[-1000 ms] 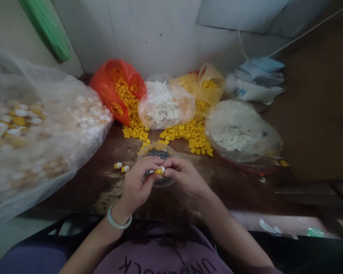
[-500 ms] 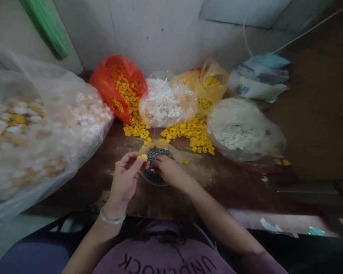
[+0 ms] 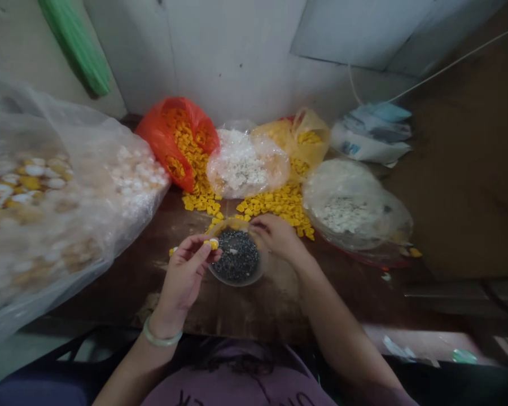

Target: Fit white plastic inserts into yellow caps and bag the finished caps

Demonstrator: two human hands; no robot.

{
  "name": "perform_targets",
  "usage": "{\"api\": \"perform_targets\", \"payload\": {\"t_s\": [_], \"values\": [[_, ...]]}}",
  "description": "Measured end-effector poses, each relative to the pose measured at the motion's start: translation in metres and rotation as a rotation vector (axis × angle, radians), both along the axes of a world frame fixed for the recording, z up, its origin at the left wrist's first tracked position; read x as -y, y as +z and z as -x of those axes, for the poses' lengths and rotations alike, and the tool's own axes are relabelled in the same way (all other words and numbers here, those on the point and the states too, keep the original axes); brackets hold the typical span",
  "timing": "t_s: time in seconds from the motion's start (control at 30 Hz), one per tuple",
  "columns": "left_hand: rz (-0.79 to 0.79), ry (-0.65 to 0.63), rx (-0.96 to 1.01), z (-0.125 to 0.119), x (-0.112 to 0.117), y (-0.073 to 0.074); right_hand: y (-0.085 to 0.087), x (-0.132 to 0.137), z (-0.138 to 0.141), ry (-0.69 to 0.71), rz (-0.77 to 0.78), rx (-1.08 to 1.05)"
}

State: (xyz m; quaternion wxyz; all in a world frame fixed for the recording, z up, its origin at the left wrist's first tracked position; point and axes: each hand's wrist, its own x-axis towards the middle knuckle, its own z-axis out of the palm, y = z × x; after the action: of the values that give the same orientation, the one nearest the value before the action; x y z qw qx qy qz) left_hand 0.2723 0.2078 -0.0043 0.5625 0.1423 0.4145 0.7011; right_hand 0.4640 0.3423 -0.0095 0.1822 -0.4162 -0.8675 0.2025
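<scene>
A small yellow-and-white plastic piece is pinched between the thumb and fingers of my left hand, at the left rim of a clear round bowl. That bowl holds many tiny dark, shiny parts, with a small pale piece lying on top of them. My right hand is at the bowl's upper right rim, close to the loose yellow pieces. Its fingers are curled together, and anything between the fingertips is too small or hidden to make out.
Behind the bowl stand a red bag of yellow pieces, a clear bag of white pieces and a yellowish bag. Another clear bag lies right. A large clear sack fills the left side of the brown table.
My right hand has come out of the dark parts and moved up and right to the bowl's rim. My left hand still holds the yellow-and-white piece. The view has tilted slightly.
</scene>
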Motion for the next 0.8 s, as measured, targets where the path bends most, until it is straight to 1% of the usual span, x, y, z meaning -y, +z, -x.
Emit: {"api": "perform_targets", "payload": {"t_s": [0.1,0.17,0.27,0.37,0.47,0.6,0.7,0.8], "values": [[0.002,-0.004,0.026,-0.002,-0.001,0.002,0.009,-0.038,-0.008,-0.177,-0.139,0.013],[0.005,-0.013,0.04,-0.004,-0.002,0.004,0.015,-0.066,-0.002,-0.249,-0.198,0.029],[0.005,-0.031,0.051,-0.009,-0.003,0.007,0.021,-0.107,0.021,-0.258,-0.192,0.111],[0.003,-0.052,0.046,-0.011,-0.001,0.008,0.019,-0.136,0.044,-0.225,-0.131,0.228],[0.001,-0.042,0.036,-0.008,0.001,0.006,0.011,-0.15,0.058,-0.22,-0.08,0.314],[0.005,-0.016,0.035,-0.002,0.003,0.003,0.004,-0.156,0.063,-0.24,-0.032,0.328],[0.013,-0.005,0.052,-0.001,0.002,0.003,0.007,-0.158,0.062,-0.24,-0.005,0.249],[0.026,0.005,0.067,-0.002,0.0,0.004,0.016,-0.151,0.061,-0.238,0.012,0.092]]}}
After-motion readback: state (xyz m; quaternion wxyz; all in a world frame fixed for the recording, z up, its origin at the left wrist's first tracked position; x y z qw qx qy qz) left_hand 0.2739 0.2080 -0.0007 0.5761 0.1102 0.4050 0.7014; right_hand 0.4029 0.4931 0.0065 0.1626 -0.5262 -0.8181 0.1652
